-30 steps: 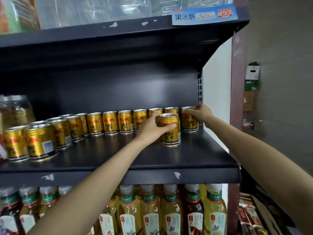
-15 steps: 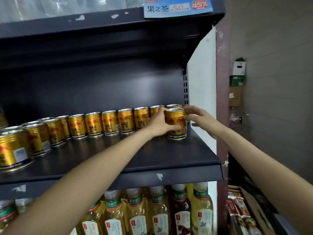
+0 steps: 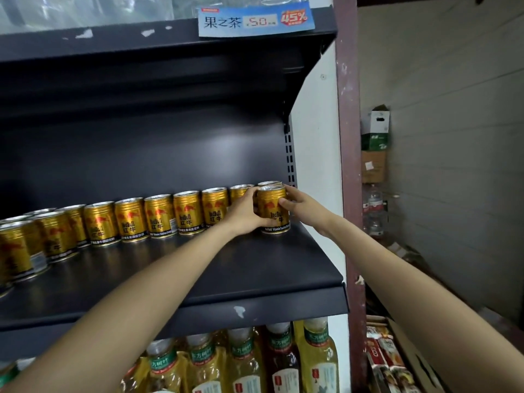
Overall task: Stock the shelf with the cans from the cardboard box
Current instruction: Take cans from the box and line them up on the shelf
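A gold can (image 3: 274, 209) stands upright on the dark shelf (image 3: 255, 268) near its right end, just in front of the back row. My left hand (image 3: 243, 213) grips its left side and my right hand (image 3: 295, 205) holds its right side with curled fingers. A row of gold cans (image 3: 158, 215) runs along the back of the shelf from the far left to the right end, where one can (image 3: 269, 184) peeks out behind the held one. The cardboard box is not in view.
The shelf above (image 3: 170, 43) carries a blue price label (image 3: 255, 19). Tea bottles (image 3: 241, 361) fill the shelf below. A maroon post (image 3: 348, 165) bounds the unit on the right; stacked cartons (image 3: 375, 143) stand beyond it by a grey wall. Snack packs (image 3: 388, 361) lie at lower right.
My left hand has slid the can right and back toward the row's end. My right hand left the end can and came onto this one. The view shifted right.
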`<state>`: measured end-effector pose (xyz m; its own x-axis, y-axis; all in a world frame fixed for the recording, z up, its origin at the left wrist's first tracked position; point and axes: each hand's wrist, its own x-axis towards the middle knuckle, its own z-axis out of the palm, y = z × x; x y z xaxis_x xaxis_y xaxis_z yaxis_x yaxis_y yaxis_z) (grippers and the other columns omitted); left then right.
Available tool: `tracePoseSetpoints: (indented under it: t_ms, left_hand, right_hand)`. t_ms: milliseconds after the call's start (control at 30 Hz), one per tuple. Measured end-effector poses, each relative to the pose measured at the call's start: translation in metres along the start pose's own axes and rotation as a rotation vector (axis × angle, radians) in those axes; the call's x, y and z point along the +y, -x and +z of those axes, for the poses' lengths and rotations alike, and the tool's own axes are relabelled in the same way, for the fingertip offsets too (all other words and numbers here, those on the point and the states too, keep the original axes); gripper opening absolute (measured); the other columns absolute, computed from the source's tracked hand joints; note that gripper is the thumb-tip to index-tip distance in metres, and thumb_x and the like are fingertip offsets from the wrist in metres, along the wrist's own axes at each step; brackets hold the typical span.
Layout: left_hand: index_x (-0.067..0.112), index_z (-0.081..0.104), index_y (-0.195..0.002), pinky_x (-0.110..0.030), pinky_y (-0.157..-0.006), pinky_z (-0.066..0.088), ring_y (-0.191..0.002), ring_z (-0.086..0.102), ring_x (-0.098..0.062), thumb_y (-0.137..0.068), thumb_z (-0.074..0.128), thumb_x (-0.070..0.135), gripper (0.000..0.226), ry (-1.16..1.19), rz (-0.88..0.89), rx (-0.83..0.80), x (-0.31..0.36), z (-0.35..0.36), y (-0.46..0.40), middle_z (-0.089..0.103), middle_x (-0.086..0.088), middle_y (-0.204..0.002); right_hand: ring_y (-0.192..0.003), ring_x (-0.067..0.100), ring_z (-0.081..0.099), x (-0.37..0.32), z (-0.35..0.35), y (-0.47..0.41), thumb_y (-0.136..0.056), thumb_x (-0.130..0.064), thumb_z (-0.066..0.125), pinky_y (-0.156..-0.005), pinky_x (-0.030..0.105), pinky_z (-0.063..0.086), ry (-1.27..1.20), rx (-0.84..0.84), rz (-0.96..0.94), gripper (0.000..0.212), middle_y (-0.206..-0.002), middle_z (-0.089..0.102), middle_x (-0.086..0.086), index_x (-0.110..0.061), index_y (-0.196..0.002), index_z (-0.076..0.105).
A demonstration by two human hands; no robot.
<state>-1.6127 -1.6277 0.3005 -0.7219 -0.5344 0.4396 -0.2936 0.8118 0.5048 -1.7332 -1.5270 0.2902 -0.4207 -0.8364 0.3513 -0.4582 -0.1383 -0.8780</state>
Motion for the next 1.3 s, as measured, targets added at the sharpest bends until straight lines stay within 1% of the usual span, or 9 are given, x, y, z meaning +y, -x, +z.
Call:
tracePoseSetpoints:
  t_ms: [167, 300, 400, 567, 700, 833, 967, 1100, 1300]
  left_hand:
    - [0.018, 0.027, -0.143, -0.039, -0.106, 0.038, -0.127, 0.046, -0.023, -0.068, 0.082, 0.03, 0.093, 0.034, -0.01, 0.007, -0.004, 0.005, 0.0, 0.046, -0.005, -0.141]
    - [0.016, 0.024, -0.145, -0.042, -0.106, 0.039, -0.128, 0.046, -0.024, -0.069, 0.082, 0.03, 0.097, 0.003, -0.013, 0.008, -0.001, 0.005, 0.001, 0.045, -0.006, -0.142]
    - [0.015, 0.018, -0.148, -0.043, -0.107, 0.037, -0.133, 0.04, -0.025, -0.069, 0.08, 0.036, 0.103, -0.018, -0.067, -0.004, 0.004, -0.001, 0.002, 0.039, -0.006, -0.147]
    - [0.016, 0.04, -0.138, -0.033, -0.102, 0.04, -0.126, 0.046, -0.018, -0.084, 0.067, 0.027, 0.061, 0.114, -0.014, 0.029, 0.027, -0.03, 0.043, 0.047, -0.002, -0.14]
    - [0.023, 0.055, -0.123, -0.025, -0.095, 0.045, -0.114, 0.055, -0.007, -0.087, 0.064, 0.025, 0.037, 0.127, 0.168, 0.12, 0.037, -0.046, 0.106, 0.061, 0.008, -0.121]
    - [0.023, 0.062, -0.111, -0.016, -0.086, 0.045, -0.099, 0.06, 0.003, -0.09, 0.059, 0.028, 0.022, 0.071, 0.427, 0.325, 0.04, -0.044, 0.188, 0.068, 0.016, -0.101]
    - [0.011, 0.068, -0.099, -0.016, -0.078, 0.044, -0.085, 0.06, -0.006, -0.091, 0.052, 0.023, 0.022, 0.068, 0.549, 0.506, 0.015, -0.018, 0.261, 0.069, 0.005, -0.085]
    - [0.008, 0.069, -0.095, -0.017, -0.077, 0.044, -0.085, 0.059, -0.007, -0.091, 0.05, 0.021, 0.023, 0.106, 0.411, 0.439, -0.032, 0.023, 0.336, 0.063, 0.01, -0.089]
    - [0.02, 0.064, -0.108, -0.025, -0.087, 0.047, -0.095, 0.06, -0.008, -0.089, 0.052, 0.034, 0.027, 0.073, -0.105, 0.059, -0.119, 0.067, 0.458, 0.065, 0.012, -0.103]
  right_hand:
    - [-0.124, 0.023, 0.048, 0.005, -0.002, -0.004, -0.099, -0.017, 0.043, -0.105, 0.037, 0.041, 0.014, 0.006, 0.003, 0.047, -0.139, 0.048, 0.008, -0.017, -0.144, 0.03]
    - [-0.118, 0.018, 0.046, 0.0, -0.001, 0.001, -0.099, -0.016, 0.041, -0.086, 0.02, 0.044, 0.059, 0.001, -0.008, 0.048, -0.14, 0.046, 0.007, -0.017, -0.145, 0.027]
    - [-0.132, 0.023, 0.041, -0.004, -0.002, 0.011, -0.099, -0.017, 0.042, -0.103, 0.03, 0.036, 0.198, 0.076, -0.059, 0.05, -0.145, 0.041, 0.009, -0.014, -0.145, 0.025]
    - [-0.132, 0.019, 0.041, -0.026, -0.006, 0.054, -0.096, -0.019, 0.05, -0.101, 0.023, 0.031, 0.407, 0.173, -0.262, 0.05, -0.145, 0.043, 0.005, -0.011, -0.142, 0.035]
    - [-0.117, 0.007, 0.053, -0.051, 0.0, 0.113, -0.094, -0.019, 0.053, -0.103, 0.03, 0.043, 0.341, 0.222, -0.369, 0.038, -0.129, 0.058, -0.005, -0.019, -0.132, 0.048]
    - [-0.101, -0.001, 0.061, -0.063, 0.027, 0.189, -0.092, -0.017, 0.056, -0.09, 0.019, 0.048, 0.343, 0.34, -0.482, 0.028, -0.106, 0.067, -0.01, -0.02, -0.12, 0.057]
    - [-0.082, 0.0, 0.065, -0.038, 0.076, 0.262, -0.09, -0.019, 0.06, -0.07, 0.007, 0.043, 0.287, 0.437, -0.49, 0.013, -0.086, 0.068, -0.013, -0.016, -0.102, 0.063]
    - [-0.075, -0.004, 0.062, 0.018, 0.134, 0.323, -0.089, -0.02, 0.059, -0.065, 0.006, 0.042, 0.243, 0.298, -0.332, 0.012, -0.084, 0.068, -0.008, -0.012, -0.098, 0.063]
    - [-0.086, 0.002, 0.063, 0.119, 0.212, 0.396, -0.087, -0.018, 0.063, -0.07, 0.012, 0.047, 0.318, -0.126, 0.088, 0.024, -0.099, 0.068, -0.007, -0.02, -0.111, 0.062]
